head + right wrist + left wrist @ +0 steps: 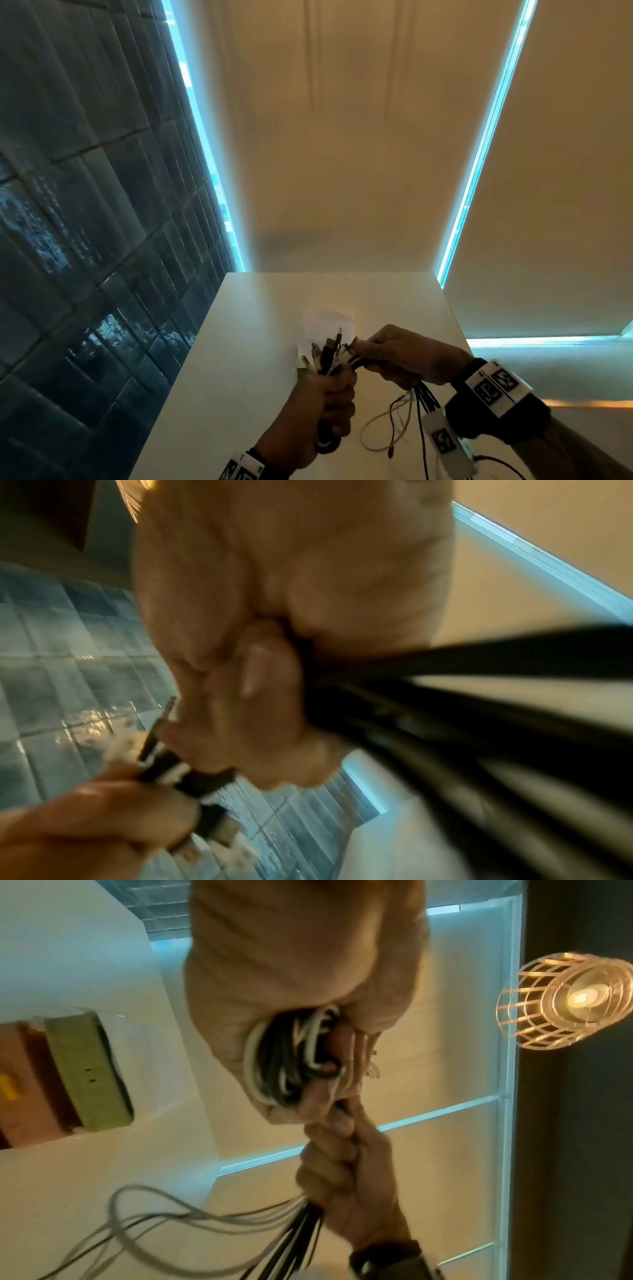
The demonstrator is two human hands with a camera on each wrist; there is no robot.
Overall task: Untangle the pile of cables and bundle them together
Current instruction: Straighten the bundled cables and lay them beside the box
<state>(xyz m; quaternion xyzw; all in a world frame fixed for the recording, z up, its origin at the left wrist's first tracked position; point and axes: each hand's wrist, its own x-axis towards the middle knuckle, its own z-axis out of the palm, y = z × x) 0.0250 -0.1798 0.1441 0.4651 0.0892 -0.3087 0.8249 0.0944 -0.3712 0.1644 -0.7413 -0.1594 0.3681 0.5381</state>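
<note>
My left hand (330, 399) grips a bundle of black and white cables (327, 356) in its fist above the white table (260, 342), plug ends sticking up. In the left wrist view the cables (291, 1056) fill the curled left hand (284, 969). Just to the right, my right hand (404, 356) holds the same cables, fingers curled round them. Their loose strands (423, 402) hang below it toward the table. The right wrist view shows the right hand (274, 593) on blurred black cables (479, 696), with the left hand (89, 821) and plug ends (164, 764) below.
A thin white cable (383, 428) loops on the table under the right hand. A white packet (329, 322) lies behind the hands. A green box (89, 1069) and a brown box (24, 1085) sit on the table. Dark tiled wall (85, 240) at left; a lamp (575, 999) hangs overhead.
</note>
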